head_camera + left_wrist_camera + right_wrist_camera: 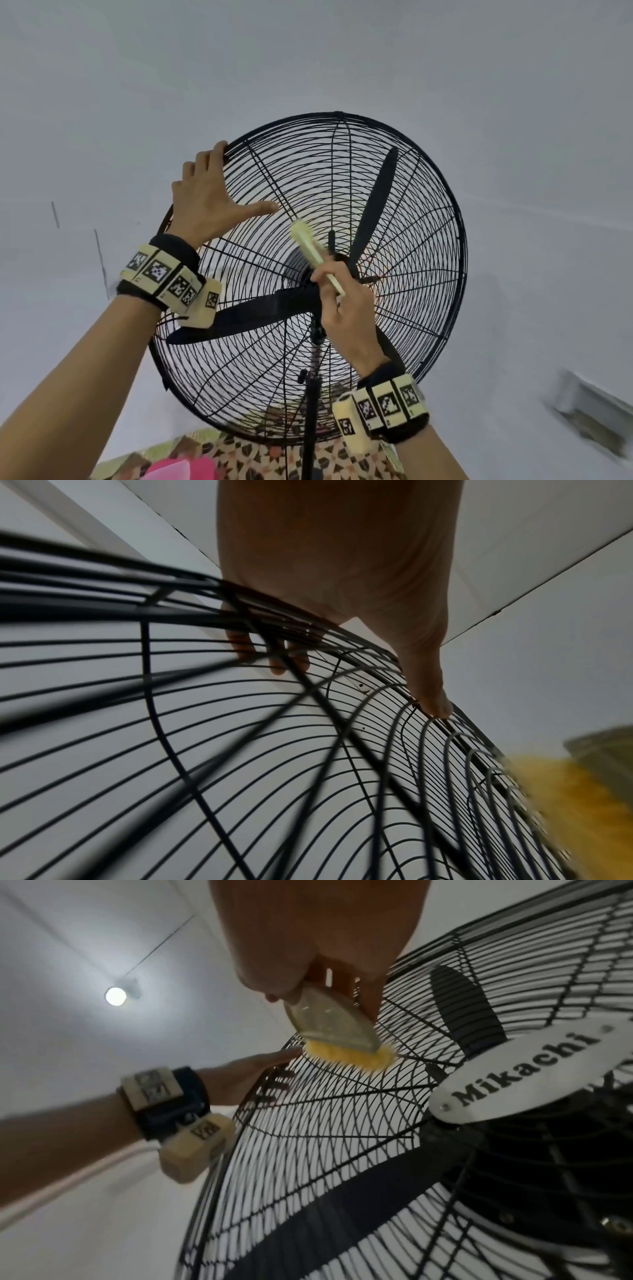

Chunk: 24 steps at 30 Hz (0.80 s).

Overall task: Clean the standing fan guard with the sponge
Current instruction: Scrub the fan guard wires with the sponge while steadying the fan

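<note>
The black wire fan guard [411, 240] is seen from below against a white wall. My left hand [219, 185] grips its upper-left rim, with the fingers curled over the edge [274, 653] and the thumb [431, 696] stretched along the front wires. My right hand [337, 301] holds the sponge [313, 255], a pale green block with a yellow scrubbing face [349, 1056]. That face presses on the guard wires just above and left of the hub. The sponge also shows blurred at the lower right of the left wrist view [565, 791].
Black blades [375, 205] sit behind the wires, around a hub with a white "Mikachi" badge [524, 1074]. The fan's black pole [310, 411] runs down to a patterned surface [239, 455] with something pink [178, 471]. A ceiling lamp [116, 995] glows at the left.
</note>
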Tool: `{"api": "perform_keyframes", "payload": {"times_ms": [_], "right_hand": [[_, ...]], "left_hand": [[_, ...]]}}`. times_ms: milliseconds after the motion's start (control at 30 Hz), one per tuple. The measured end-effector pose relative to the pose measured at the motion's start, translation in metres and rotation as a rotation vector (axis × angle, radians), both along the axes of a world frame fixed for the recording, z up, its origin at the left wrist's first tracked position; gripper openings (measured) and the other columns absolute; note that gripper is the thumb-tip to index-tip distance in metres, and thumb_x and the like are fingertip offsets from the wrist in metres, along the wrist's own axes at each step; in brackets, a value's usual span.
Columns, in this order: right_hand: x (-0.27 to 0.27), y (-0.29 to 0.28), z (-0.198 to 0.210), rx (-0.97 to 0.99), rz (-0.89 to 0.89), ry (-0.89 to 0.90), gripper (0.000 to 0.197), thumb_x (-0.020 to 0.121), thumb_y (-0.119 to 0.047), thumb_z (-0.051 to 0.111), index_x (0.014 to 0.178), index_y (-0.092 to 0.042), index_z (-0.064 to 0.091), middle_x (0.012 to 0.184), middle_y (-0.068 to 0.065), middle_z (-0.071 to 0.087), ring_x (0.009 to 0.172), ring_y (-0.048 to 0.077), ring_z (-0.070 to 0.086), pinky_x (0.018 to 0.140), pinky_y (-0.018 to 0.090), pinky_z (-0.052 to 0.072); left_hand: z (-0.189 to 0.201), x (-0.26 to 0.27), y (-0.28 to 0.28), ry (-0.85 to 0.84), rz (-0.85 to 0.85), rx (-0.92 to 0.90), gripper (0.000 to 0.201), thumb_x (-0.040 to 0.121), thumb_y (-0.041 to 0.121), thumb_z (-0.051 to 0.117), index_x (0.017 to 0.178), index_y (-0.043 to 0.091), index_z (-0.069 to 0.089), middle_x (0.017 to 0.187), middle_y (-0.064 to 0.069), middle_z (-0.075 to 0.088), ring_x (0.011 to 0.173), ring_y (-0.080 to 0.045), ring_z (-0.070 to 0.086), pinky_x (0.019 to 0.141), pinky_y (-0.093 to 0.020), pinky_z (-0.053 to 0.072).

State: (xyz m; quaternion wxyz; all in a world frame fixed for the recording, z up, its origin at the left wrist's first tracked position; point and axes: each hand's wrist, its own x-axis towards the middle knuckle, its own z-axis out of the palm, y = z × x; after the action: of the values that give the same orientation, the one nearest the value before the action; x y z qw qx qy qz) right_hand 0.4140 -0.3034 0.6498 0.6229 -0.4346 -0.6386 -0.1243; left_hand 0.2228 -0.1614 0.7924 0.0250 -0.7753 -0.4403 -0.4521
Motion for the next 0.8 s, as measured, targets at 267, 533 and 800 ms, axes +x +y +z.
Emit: {"api": "perform_keyframes", "payload": {"times_ms": [267,533,800], "right_hand": [[0.012,0.000,-0.008,0.060,-0.150,0.178,0.016,0.106,-0.018,0.049,0.105,-0.032,0.056,0.104,0.025,0.071,0.057,-0.007,0.059,0.041,0.008,0.037],[0.014,-0.011,-0.013,0.113,-0.106,0.307,0.027,0.107,-0.015,0.052,0.104,-0.041,0.055,0.097,-0.020,0.066,0.067,0.001,0.065,0.048,0.028,0.058],[0.008,-0.009,-0.039,0.005,-0.032,0.144,0.015,0.101,-0.025,0.049,0.107,-0.037,0.057,0.092,-0.003,0.068,0.058,0.011,0.059,0.042,0.017,0.044]], "left_hand": [[0.000,0.002,0.001,0.009,-0.007,0.010,0.139,0.055,0.101,0.061,0.161,0.021,0.020,0.156,-0.010,0.039,0.140,-0.038,0.038,0.108,-0.066,0.039],[0.002,0.002,-0.002,0.020,0.002,-0.010,0.138,0.059,0.094,0.065,0.163,0.019,0.017,0.158,-0.013,0.036,0.143,-0.038,0.035,0.109,-0.067,0.037],[0.003,0.001,-0.003,0.047,0.036,-0.017,0.142,0.061,0.095,0.061,0.166,0.016,0.008,0.159,-0.016,0.034,0.143,-0.041,0.034,0.109,-0.068,0.038]]}}
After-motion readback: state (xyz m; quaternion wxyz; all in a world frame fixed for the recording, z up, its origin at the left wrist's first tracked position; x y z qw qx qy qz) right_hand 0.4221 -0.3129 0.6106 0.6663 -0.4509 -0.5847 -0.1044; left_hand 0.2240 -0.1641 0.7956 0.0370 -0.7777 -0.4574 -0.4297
